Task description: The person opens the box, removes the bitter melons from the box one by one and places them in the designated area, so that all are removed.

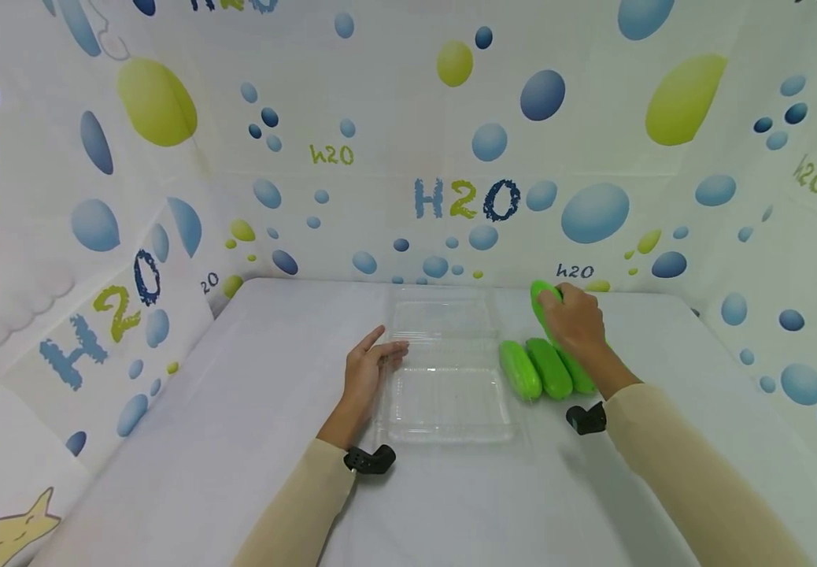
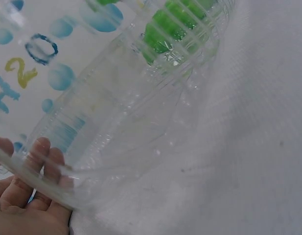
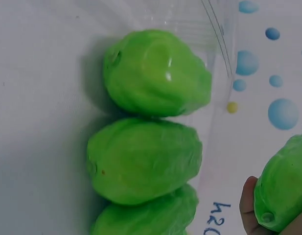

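A clear plastic clamshell box [image 1: 451, 435] lies unfolded on the table, one half behind the other. My left hand [image 1: 364, 374] is at its left edge near the fold, fingers fairly straight and touching the plastic; in the left wrist view the fingers [image 2: 40, 171] show partly through the clear wall. My right hand [image 1: 577, 321] grips a green cucumber [image 1: 541, 299], raised above the table to the right of the box. Below it, three more green cucumbers lie side by side: the left one [image 1: 519, 370], the middle one [image 1: 548, 368] and the right one [image 1: 582, 379], partly covered by the forearm.
A white cloth covers the table [image 1: 274, 354]. Behind and on both sides stands a white curtain [image 1: 394, 102] printed with blue and green drops and H2O lettering. Each wrist wears a small black camera.
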`<state>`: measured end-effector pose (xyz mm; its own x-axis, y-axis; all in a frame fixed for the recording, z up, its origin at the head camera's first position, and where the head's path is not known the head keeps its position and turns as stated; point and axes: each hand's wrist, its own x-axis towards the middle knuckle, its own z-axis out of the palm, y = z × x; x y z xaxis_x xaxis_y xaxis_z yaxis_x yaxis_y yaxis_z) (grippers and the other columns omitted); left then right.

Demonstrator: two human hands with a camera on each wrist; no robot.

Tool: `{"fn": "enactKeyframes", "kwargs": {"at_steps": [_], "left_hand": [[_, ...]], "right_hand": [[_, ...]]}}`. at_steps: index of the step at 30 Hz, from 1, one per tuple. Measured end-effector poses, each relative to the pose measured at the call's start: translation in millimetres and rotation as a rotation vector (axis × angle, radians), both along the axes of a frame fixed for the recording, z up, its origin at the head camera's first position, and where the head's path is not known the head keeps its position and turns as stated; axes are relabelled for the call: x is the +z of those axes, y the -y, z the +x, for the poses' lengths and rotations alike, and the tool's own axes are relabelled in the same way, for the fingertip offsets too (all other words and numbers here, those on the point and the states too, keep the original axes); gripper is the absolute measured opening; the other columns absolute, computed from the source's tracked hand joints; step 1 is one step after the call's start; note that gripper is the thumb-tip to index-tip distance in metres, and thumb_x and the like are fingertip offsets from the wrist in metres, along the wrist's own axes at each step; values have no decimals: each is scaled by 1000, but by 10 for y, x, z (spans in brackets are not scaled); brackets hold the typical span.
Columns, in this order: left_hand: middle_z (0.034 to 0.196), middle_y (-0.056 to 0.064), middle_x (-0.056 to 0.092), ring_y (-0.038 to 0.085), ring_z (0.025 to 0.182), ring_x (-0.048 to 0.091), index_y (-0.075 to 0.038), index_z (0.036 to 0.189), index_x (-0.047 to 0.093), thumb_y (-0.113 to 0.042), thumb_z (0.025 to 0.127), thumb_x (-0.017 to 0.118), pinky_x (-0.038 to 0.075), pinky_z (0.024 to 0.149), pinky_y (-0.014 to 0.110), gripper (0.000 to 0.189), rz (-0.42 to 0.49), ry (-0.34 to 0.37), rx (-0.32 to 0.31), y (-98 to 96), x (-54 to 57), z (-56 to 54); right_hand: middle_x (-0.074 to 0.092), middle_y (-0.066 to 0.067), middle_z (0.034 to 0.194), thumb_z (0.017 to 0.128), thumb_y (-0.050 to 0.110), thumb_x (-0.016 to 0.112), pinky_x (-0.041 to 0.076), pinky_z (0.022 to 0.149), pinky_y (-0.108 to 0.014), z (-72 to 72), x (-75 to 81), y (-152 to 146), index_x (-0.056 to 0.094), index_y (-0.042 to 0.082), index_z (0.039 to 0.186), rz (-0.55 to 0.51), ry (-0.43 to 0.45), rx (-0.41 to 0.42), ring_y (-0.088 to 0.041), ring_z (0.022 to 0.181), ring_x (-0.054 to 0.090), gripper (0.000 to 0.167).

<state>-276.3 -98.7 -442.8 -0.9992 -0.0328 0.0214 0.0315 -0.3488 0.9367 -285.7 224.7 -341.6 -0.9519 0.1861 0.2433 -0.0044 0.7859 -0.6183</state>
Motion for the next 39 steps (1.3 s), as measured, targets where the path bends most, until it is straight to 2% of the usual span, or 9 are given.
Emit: {"fn": "enactKeyframes", "kwargs": {"at_steps": [5,10,16,18,21,23,25,32,39], "left_hand": [[122,26,69,38,120,65,1,156,33,-3,104,47,51,105,40,54,8,9,-1,-2,-10,12],[123,27,68,41,122,62,1,155,33,-3,103,46,50,107,42,54,6,5,-3,-3,-7,28],[125,28,67,40,122,63,2,156,31,-3,104,46,49,107,43,54,11,-3,-10,7,-5,21],[124,28,67,40,122,63,1,156,32,-3,104,46,49,107,43,54,18,-1,-8,6,0,22],[124,28,67,40,122,63,2,156,32,-3,104,46,49,107,43,54,16,-8,-7,7,-2,16],[124,28,67,39,121,63,2,156,32,-3,104,46,49,108,43,54,13,-12,-8,7,0,18],[124,28,68,38,120,64,2,156,31,-3,103,46,49,107,43,55,12,-15,-8,7,-4,16],[122,26,69,34,118,67,1,155,33,-3,102,47,51,105,40,55,18,-6,-1,6,-13,10],[123,27,68,38,119,65,2,156,31,-3,103,47,50,106,42,56,11,-8,-3,1,-8,6]], "right_hand": [[54,-15,82,97,32,37,37,55,-38,21,-28,-172,54,5,93,12,-7,-43,-30,68,46,33],[61,-22,102,98,34,36,45,68,-48,32,-50,-357,61,-3,112,19,1,-77,-38,85,53,47],[55,-19,94,97,35,35,39,65,-43,36,-99,-554,55,1,97,34,51,-128,-35,83,49,39],[55,-20,95,97,35,34,39,65,-43,40,-115,-609,55,0,99,39,62,-138,-36,83,50,41],[61,-26,111,98,36,34,46,73,-54,46,-136,-681,59,-6,119,39,67,-146,-42,94,55,53],[60,-29,123,99,36,34,46,83,-60,54,-144,-714,55,-7,134,31,73,-153,-45,103,55,60],[58,-30,130,100,37,35,46,89,-63,58,-152,-746,50,-8,141,23,72,-157,-46,108,54,63],[54,-33,137,101,38,37,45,94,-66,61,-171,-817,46,-9,144,17,63,-160,-52,118,53,65],[54,-35,135,102,40,40,44,92,-65,64,-206,-891,40,-7,149,1,73,-158,-52,115,54,67]]}}
